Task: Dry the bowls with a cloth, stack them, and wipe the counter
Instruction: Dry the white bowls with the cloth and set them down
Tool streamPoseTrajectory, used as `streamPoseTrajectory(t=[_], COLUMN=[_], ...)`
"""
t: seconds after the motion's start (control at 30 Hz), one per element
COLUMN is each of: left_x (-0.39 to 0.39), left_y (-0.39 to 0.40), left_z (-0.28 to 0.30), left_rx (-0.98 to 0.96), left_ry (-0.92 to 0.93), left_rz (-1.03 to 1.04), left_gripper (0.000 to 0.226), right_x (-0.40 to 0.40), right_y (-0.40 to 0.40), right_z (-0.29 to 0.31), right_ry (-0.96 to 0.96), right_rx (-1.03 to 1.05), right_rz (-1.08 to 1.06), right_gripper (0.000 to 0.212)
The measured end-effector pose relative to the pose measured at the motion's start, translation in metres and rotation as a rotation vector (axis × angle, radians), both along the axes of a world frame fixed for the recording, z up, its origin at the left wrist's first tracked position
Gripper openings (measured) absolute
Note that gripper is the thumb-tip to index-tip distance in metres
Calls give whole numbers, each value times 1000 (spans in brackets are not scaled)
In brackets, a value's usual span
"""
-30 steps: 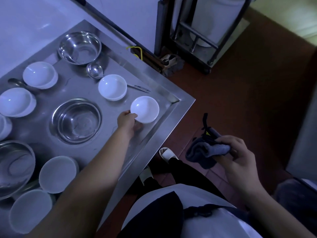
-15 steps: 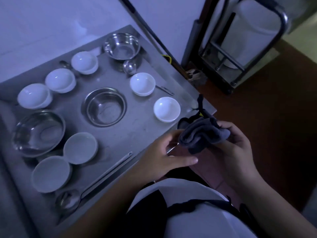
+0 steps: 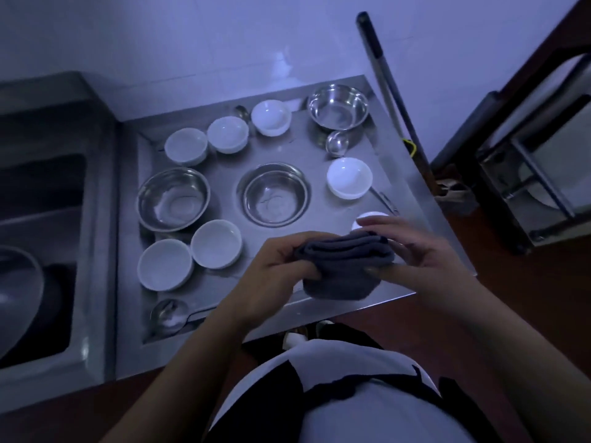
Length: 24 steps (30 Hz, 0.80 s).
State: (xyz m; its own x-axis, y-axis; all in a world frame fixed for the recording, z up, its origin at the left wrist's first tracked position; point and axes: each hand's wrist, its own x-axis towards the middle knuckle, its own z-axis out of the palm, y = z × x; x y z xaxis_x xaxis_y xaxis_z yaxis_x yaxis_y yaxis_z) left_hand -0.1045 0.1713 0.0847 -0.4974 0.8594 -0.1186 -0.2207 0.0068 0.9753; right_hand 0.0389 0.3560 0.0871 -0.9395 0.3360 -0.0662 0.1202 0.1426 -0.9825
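Observation:
A folded dark grey cloth (image 3: 343, 266) is held between both hands above the front right of the steel counter (image 3: 287, 145). My left hand (image 3: 271, 266) grips its left end with curled fingers. My right hand (image 3: 412, 251) pinches its right end between thumb and fingers. Several white bowls stand on the counter: one (image 3: 349, 177) at the right, one (image 3: 367, 217) mostly hidden behind my right hand, two (image 3: 217, 243) (image 3: 164, 268) at the front left, three along the back (image 3: 271, 117). Steel bowls sit at the centre (image 3: 275, 195), left (image 3: 174, 198) and back right (image 3: 337, 105).
A ladle (image 3: 169, 313) lies along the counter's front edge and a small steel ladle (image 3: 336, 142) at the back right. A sink (image 3: 41, 251) with a pot in it adjoins on the left. A pole (image 3: 387, 78) leans on the wall; a metal rack (image 3: 537, 174) stands right.
My left hand left the white bowl at the counter's right and came over to take the cloth's left end. The cloth is now folded flat between both hands. The camera view swung left.

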Motion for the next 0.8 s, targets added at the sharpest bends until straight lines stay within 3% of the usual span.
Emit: streamPoseTrajectory(t=[0.13, 0.33, 0.43, 0.5, 0.6, 0.73, 0.8], left_x=[2, 27, 41, 40, 32, 21, 12], left_y=[-6, -13, -12, -13, -23, -45, -55], left_z=[-2, -10, -15, -11, 0, 8, 5], left_rx=[-106, -202, -285, -306, -347, -339, -233], left_ry=[-19, 14, 157, 208, 235, 178, 0], left_rz=[-26, 94, 272, 271, 196, 224, 320], left_gripper=[51, 54, 34, 23, 28, 37, 45], right_x=[-10, -19, -21, -23, -28, -38, -40], right_y=[15, 16, 17, 18, 19, 2, -12], right_z=[-1, -16, -26, -29, -27, -11, -8], right_ry=[-148, -176, -192, -226, -246, -217, -187], right_rx=[-253, -280, -281, -350, -338, -387, -361], right_rz=[134, 199, 333, 412, 517, 432, 309], right_gripper=[42, 26, 27, 30, 39, 30, 20])
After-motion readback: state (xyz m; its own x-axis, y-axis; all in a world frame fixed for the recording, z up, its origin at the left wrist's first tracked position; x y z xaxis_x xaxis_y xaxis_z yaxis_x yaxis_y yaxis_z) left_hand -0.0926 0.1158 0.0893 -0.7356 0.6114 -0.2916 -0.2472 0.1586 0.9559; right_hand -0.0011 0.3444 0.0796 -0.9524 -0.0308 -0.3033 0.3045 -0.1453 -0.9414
